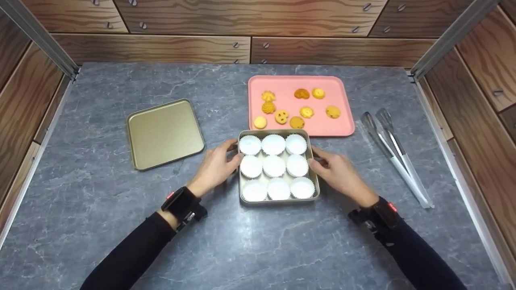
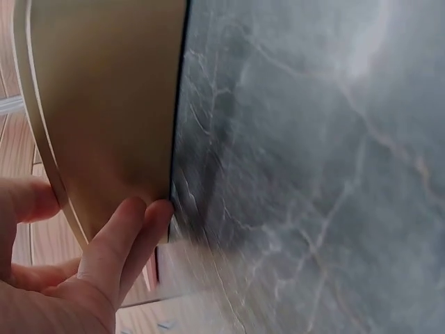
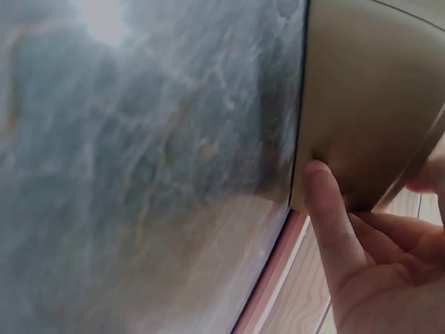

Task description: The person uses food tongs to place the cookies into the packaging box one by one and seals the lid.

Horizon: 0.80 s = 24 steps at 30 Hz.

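Observation:
A square gold tin (image 1: 279, 202) stands in the middle of the table with white paper baking cups (image 1: 274, 166) lined up in rows inside. My left hand (image 1: 215, 166) holds its left side, thumb at the rim and fingers against the outer wall. On the opposite side my right hand (image 1: 340, 173) grips the tin the same way. Both wrist views show fingertips pressed on the smooth gold wall (image 2: 115, 90), close above the table, the right index finger (image 3: 327, 202) extended along it. The insides of the cups look bare.
Just behind the tin lies a pink tray (image 1: 298, 82) with several cookies (image 1: 281, 117) of different shapes. A flat gold lid (image 1: 166, 135) lies on the left. Metal tongs with white handles (image 1: 407, 173) rest at the right. Wood-patterned walls (image 1: 161, 48) bound the grey marbled table (image 1: 262, 249).

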{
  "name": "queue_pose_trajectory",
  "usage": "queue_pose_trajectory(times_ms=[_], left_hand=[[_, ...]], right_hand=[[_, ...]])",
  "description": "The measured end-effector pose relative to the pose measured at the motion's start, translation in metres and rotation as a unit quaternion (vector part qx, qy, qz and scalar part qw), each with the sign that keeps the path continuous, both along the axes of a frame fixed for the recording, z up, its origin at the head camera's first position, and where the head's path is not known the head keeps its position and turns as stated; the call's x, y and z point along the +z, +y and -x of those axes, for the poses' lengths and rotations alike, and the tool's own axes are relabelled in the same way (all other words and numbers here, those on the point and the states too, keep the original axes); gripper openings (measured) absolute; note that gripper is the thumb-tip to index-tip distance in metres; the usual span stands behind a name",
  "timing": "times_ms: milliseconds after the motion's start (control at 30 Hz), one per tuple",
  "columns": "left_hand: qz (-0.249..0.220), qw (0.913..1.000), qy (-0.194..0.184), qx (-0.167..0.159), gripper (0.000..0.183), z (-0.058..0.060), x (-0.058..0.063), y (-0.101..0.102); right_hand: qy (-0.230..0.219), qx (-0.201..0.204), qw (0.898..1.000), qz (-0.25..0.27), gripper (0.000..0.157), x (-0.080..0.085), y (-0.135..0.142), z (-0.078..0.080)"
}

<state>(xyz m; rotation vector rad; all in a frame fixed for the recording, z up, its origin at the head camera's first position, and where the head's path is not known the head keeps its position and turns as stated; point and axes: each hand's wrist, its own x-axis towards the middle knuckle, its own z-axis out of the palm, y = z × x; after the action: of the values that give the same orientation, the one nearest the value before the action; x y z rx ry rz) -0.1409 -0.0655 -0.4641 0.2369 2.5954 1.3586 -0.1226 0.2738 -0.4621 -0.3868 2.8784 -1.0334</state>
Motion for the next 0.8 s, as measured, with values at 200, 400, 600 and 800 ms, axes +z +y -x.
queue_pose_trajectory(times_ms=[200, 400, 600, 800], left_hand=[[-0.021, 0.9994, -0.025, -0.009, 0.070, -0.004, 0.001, -0.001], [-0.044, 0.9984, -0.034, -0.014, 0.072, -0.004, -0.003, -0.004], [-0.043, 0.9984, -0.033, -0.013, 0.069, -0.006, -0.004, -0.005], [-0.029, 0.9990, -0.028, -0.018, 0.067, -0.007, -0.003, -0.002]], right_hand=[[0.018, -0.025, 0.999, 0.015, 0.051, 0.010, 0.032, -0.003], [0.101, -0.096, 0.990, 0.002, 0.040, 0.014, 0.074, -0.008], [0.152, -0.155, 0.975, -0.034, 0.041, 0.010, 0.105, -0.010], [0.150, -0.199, 0.964, -0.097, 0.052, 0.005, 0.131, -0.007]])
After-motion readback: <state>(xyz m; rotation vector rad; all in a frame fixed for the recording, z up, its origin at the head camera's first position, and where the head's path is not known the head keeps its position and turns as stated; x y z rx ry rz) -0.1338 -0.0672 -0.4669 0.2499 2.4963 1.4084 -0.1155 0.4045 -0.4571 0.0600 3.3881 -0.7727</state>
